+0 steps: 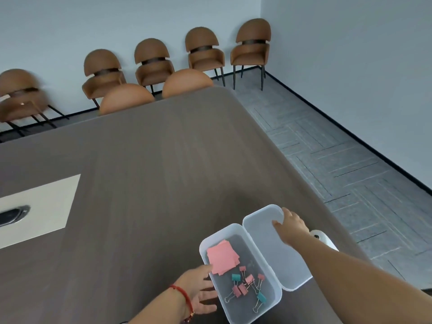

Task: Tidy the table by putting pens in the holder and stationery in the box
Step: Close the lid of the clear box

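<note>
The right hand (291, 224) reaches over the open lid (271, 244) of the clear plastic box (243, 272); its fingers rest on the far edge of the lid, partly curled, and hold nothing else. The left hand (198, 291) lies open and flat against the near side wall of the box, fingers spread, as if to steady it. The box stands on the table (140, 171) near its right edge. Inside it lie pink paper notes (222, 257) and several binder clips (245, 285), pink and teal. No pens and no holder are visible here, so I cannot tell how that part stands.

I judge the next step is to fold the lid over the box. The risk is that the notes, which lean up at one end, get caught under the rim, so the lid will not close fully. Also, the box is light and close to the table edge; a strong pull on the lid may slide it if the left hand lets go.
</note>
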